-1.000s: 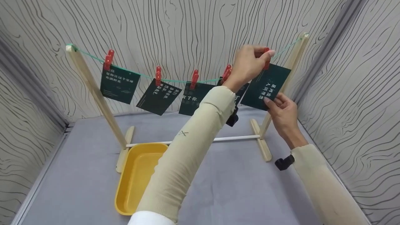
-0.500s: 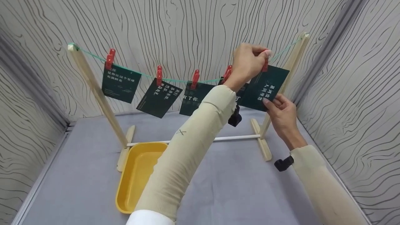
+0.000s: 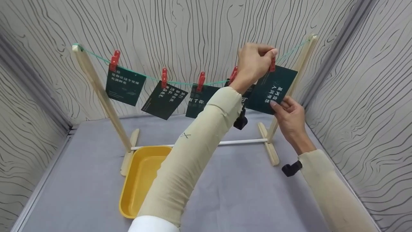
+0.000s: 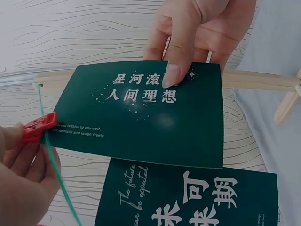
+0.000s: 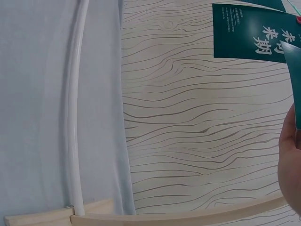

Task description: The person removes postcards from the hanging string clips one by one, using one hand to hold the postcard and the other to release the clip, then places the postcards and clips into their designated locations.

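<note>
From where I stand, both hands are busy at the right end of the green string (image 4: pixel 56 167), which is tied between two wooden posts. The left hand (image 3: pixel 256 62) reaches across the body and pinches a red clothespin (image 3: pixel 273 64) between thumb and fingers; I take it that squeezing the tails is how the clip is worked. The clip lies across the string and meets the upper corner of a dark green card (image 3: pixel 276 87). Whether it bites both card and string, I cannot tell.

The right hand (image 3: pixel 291 119) grips that card by its lower edge, thumb on the printed face, probably to steady it and keep its corner up at the clip. The card slants, overlapping part of the next card (image 4: pixel 188 197), the one reading "The future can be expected".

Three more cards hang further left, each tilted under its own red clip: the leftmost card (image 3: pixel 125 85), the second card (image 3: pixel 164 100) and the third card (image 3: pixel 202 100), which the left sleeve (image 3: pixel 190 138) partly covers. Well spaced clips seem to keep most of them from crowding.

The one container is a yellow tray (image 3: pixel 121 196) on the grey cloth (image 3: pixel 80 167), by the foot of the left post (image 3: pixel 99 93). Its bare floor shows; the sleeve hides the rest, so I cannot vouch for that part.
</note>
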The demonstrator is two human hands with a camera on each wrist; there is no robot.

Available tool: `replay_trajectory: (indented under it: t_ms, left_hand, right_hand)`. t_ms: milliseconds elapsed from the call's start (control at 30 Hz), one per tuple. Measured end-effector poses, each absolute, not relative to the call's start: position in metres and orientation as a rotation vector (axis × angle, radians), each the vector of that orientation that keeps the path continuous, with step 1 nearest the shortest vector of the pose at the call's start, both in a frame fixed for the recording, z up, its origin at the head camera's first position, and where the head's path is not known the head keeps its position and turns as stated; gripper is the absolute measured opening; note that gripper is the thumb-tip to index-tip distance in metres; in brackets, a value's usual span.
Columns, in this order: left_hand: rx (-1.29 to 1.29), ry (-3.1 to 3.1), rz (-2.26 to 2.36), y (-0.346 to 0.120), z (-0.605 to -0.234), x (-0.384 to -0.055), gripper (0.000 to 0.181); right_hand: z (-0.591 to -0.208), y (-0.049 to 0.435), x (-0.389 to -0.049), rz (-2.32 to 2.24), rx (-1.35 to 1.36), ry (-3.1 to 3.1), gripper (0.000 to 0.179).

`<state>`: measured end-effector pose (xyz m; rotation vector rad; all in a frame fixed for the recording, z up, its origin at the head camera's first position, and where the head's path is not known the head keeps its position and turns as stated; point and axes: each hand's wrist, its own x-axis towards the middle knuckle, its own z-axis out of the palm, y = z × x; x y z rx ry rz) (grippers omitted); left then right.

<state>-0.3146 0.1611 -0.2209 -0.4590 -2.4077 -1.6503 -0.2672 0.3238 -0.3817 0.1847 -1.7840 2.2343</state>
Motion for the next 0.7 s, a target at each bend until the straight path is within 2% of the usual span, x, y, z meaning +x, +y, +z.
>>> replay_trajectory:
  t_ms: [700]
  left_hand:
    - [-0.456, -2.393, -1.613, 0.150, -0.217, -0.316, 0.023]
  right_hand:
    - [-0.388, 0.322, -0.267, 2.246, 0.184, -1.764, 0.035]
